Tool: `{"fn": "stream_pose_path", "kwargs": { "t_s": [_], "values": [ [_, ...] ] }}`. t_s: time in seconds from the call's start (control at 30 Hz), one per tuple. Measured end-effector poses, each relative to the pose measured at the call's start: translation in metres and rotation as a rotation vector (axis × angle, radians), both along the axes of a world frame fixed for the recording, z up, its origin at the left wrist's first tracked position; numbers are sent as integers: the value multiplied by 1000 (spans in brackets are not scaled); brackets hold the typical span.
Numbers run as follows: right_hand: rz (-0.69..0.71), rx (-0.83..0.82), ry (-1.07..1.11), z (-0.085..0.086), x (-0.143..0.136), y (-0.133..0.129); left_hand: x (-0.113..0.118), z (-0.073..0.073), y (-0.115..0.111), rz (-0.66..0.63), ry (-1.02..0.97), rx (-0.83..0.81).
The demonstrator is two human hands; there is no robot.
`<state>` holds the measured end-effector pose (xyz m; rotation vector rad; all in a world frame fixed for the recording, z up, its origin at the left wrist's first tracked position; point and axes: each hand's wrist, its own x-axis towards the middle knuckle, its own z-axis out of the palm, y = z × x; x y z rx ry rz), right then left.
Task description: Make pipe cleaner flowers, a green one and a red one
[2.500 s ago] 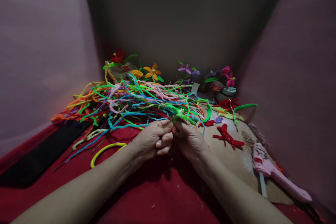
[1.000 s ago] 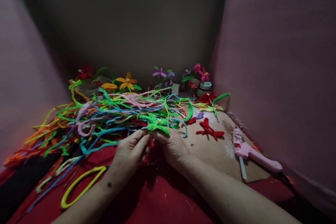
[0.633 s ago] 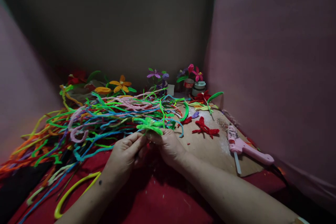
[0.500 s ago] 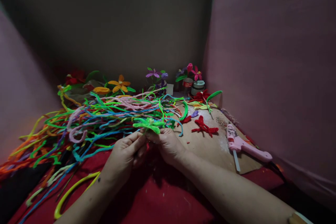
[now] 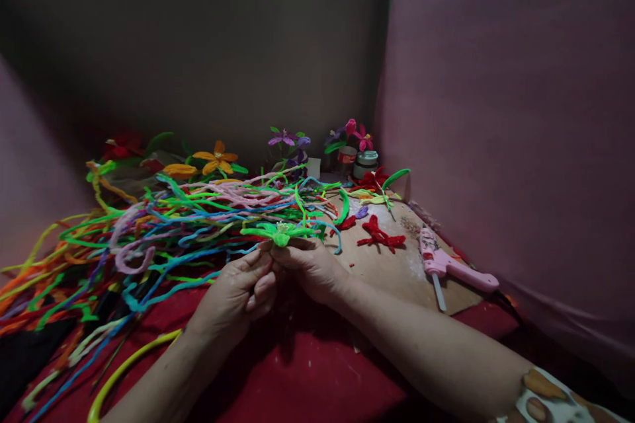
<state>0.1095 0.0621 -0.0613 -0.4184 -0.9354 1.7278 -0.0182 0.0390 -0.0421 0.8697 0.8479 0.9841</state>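
Observation:
A green pipe-cleaner flower [image 5: 280, 234] with a pale centre is held up in the middle of the view, its petals spread. My left hand [image 5: 248, 281] pinches it from below, fingers curled in. My right hand [image 5: 312, 268] closes on its underside from the other side, and the fingertips of both hands meet there. The flower's base is hidden behind the fingers. Right of my hands, a red pipe-cleaner flower shape [image 5: 380, 235] lies on a cardboard sheet [image 5: 367, 281].
A tangled heap of coloured pipe cleaners [image 5: 198, 211] spreads across the left. On the cardboard's right edge rests a pink glue gun [image 5: 459, 269] with a glue stick in it. Finished flowers [image 5: 217, 158] and a lidded jar [image 5: 366, 164] stand at the back. A yellow hoop [image 5: 122, 370] lies front left.
The green flower has tipped, so its petals now sit flatter and its pale centre points upward. Both hands still grip it. The whole scene has shifted slightly left in view.

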Motion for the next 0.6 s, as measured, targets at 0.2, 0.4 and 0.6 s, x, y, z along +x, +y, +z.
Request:
{"fn": "stream_pose_path", "kwargs": {
  "t_s": [0.2,0.4,0.6],
  "values": [
    [4,-27,8,-2,1,0,4,2,-2,7,-7,0],
    [7,-6,-10,-1,1,-1,2,-1,-3,-2,-24,-1],
    [19,-39,-10,-4,1,-2,5,1,-6,5,-27,-50]
  ]
}}
